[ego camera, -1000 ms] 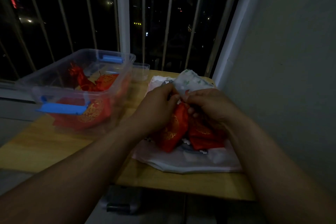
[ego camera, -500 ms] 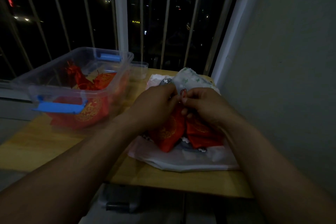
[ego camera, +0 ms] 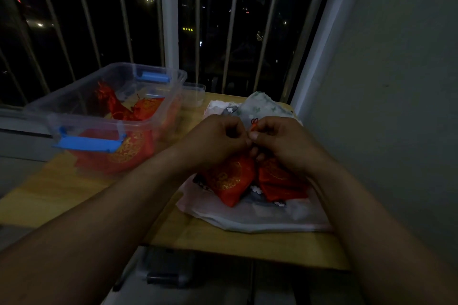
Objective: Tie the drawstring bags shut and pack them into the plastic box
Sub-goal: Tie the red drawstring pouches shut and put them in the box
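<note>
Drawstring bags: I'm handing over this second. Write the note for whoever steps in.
Left hand: pinches the drawstring at the neck of the near bag.
Right hand: pinches the same drawstring from the other side.
Where: the near bag and a second bag lie on the white cloth, to the right of the plastic box.
Done: several packed bags sit in the open box.
Left: finish this knot, put the bag in the box, then pack the second bag. The hand hides whether that one is tied.
</note>
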